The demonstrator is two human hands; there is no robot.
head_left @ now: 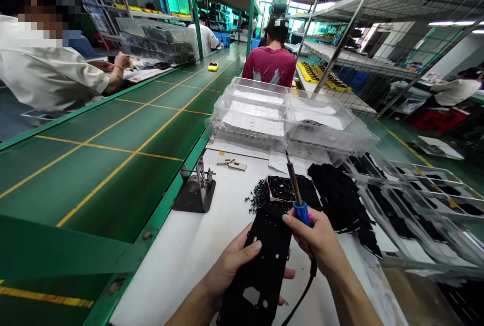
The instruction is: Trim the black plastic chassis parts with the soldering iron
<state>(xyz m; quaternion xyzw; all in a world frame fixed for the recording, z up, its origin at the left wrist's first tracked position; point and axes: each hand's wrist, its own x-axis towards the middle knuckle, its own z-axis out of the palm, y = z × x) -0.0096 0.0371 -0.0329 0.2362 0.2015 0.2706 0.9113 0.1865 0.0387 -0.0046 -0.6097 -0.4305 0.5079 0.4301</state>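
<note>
Left hand [231, 261] grips black panel [267, 258], right hand [320, 232] soldering iron [300, 210]. Small black parts [258, 194] just beyond grip, metal stand [194, 194] left, clear trays [251, 126] farther.

The left hand [236, 260] is bare, its wrist running smoothly into a bare left forearm [198, 300] that widens toward the lower edge of view; the left thumb [250, 252] is rounded at the tip, its nail showing. The right hand [319, 232] is bare too, its right thumb [297, 226] likewise rounded, and the right forearm [353, 290] is uncovered down to the bottom edge
</note>
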